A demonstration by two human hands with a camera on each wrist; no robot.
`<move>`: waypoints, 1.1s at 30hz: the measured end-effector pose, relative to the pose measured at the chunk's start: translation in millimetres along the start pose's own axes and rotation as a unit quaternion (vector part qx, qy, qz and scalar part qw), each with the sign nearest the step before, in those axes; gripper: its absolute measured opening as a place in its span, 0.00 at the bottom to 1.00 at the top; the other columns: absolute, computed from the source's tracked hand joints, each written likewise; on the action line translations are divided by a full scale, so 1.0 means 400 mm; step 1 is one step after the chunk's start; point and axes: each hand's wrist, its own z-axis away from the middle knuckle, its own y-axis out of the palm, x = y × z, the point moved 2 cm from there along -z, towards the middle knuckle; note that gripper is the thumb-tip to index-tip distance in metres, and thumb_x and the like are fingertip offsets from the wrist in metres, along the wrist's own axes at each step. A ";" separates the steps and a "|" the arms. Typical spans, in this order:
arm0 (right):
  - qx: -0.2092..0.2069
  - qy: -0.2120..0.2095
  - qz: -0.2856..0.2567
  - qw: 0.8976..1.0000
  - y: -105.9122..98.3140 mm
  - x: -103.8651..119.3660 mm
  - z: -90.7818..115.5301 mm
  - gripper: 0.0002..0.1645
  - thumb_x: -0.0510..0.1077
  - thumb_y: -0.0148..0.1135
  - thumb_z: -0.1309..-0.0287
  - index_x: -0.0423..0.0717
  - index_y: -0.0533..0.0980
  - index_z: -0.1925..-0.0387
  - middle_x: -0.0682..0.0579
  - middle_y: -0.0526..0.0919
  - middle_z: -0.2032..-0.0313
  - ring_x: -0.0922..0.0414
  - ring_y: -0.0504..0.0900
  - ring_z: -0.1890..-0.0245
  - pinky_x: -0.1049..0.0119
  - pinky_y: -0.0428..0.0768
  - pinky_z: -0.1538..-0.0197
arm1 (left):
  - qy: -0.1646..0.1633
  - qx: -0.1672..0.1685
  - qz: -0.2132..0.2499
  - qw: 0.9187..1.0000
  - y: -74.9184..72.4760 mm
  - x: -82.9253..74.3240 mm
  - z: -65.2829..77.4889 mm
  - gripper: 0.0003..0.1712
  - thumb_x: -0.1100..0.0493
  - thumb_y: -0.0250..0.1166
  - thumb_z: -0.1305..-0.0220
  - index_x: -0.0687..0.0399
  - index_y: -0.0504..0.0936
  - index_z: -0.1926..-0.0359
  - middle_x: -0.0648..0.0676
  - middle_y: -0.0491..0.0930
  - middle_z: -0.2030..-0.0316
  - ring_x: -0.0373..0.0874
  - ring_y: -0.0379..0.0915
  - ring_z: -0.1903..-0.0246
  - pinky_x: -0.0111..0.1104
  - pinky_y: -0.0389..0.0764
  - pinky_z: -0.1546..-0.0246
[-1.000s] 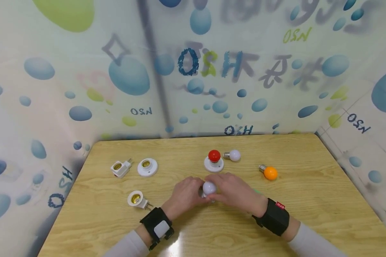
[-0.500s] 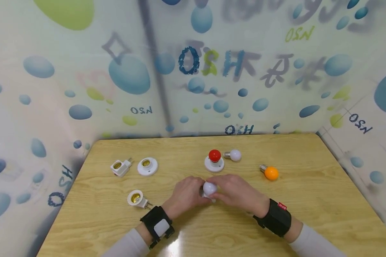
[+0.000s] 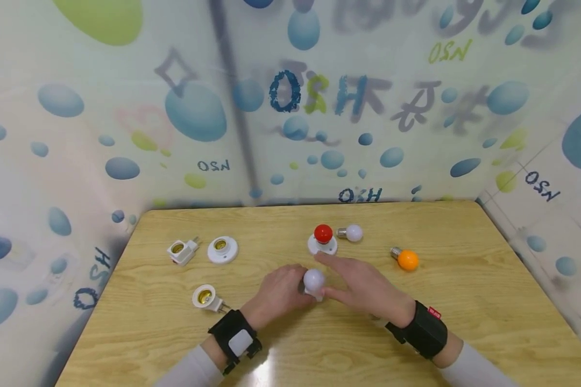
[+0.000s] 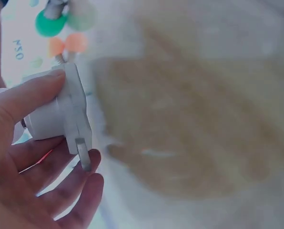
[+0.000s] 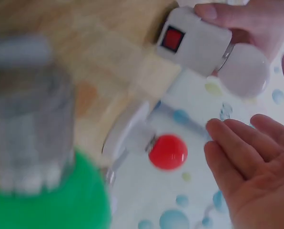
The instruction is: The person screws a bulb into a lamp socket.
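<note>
"How was the plug-in socket (image 5: 201,45) held?"
"By the left hand (image 3: 281,293), above the worktop (image 3: 489,279); the white bulb (image 3: 313,279) was seated in it, the right hand (image 3: 368,285) spread alongside."
"The step?"
"Screwing in, it was judged; a right-hand twist was probably needed."

The left forearm (image 3: 193,368) and right forearm (image 3: 479,368), both in light sleeves, slant inward, and the hands nearly meet. The left hand (image 3: 281,290) grips, its thumb (image 4: 37,93) laid opposite bent fingers. The right hand (image 3: 370,285) has its fingers (image 5: 242,148) extended side by side and its thumb spread away from them, though that thumb is mostly cut off up close, so its exact bend is hard to judge.
</note>
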 end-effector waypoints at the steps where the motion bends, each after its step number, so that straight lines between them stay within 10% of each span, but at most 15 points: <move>1: -0.013 0.010 -0.002 1.000 -0.010 -0.005 0.004 0.40 0.63 0.62 0.43 0.52 0.68 0.32 0.57 0.75 0.40 0.59 0.76 0.45 0.59 0.77 0.48 | -0.004 -0.003 0.004 1.000 -0.008 0.002 -0.003 0.24 0.40 0.74 0.55 0.50 0.82 0.62 0.43 0.77 0.71 0.37 0.72 0.71 0.32 0.74 0.72; 11: -0.084 0.018 0.001 0.996 -0.076 -0.043 0.026 0.28 0.60 0.54 0.35 0.49 0.78 0.43 0.56 0.81 0.47 0.55 0.80 0.49 0.54 0.78 0.50 | -0.036 -0.061 0.004 0.997 -0.095 0.062 -0.063 0.23 0.49 0.75 0.54 0.54 0.82 0.57 0.49 0.82 0.63 0.41 0.76 0.66 0.38 0.77 0.65; 33: -0.070 0.001 0.051 0.996 -0.076 -0.053 0.034 0.21 0.51 0.60 0.36 0.47 0.79 0.45 0.56 0.83 0.51 0.57 0.82 0.53 0.56 0.79 0.51 | -0.122 0.001 -0.001 0.993 -0.095 0.167 -0.158 0.29 0.50 0.76 0.55 0.55 0.79 0.51 0.54 0.82 0.57 0.49 0.77 0.58 0.44 0.76 0.56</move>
